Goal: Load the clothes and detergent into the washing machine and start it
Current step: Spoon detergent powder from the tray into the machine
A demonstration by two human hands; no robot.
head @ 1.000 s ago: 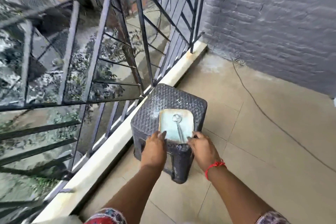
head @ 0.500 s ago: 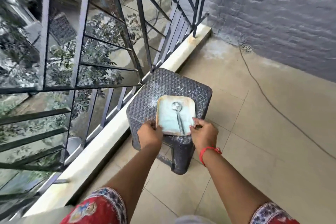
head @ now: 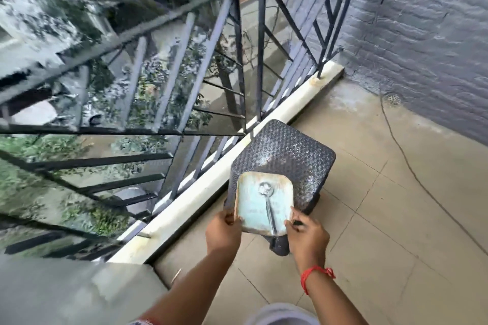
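A shallow square tray [head: 253, 208] of pale blue detergent powder has a metal spoon [head: 268, 203] lying in it. My left hand [head: 223, 229] grips the tray's near left edge and my right hand [head: 306, 236] grips its near right corner. The tray is lifted, tilted a little, over the near edge of a dark woven plastic stool [head: 287, 150]. No washing machine or clothes can be made out for certain.
A dark metal railing [head: 184, 87] on a white curb [head: 211, 187] runs along the left. A grey brick wall [head: 422, 34] closes the far side. A thin cable [head: 412, 166] crosses the tiled floor. A grey-white surface [head: 66, 295] fills the lower left corner.
Both hands have raised the tray off the stool's top and drawn it toward me. The view has swung, so the stool now sits further right.
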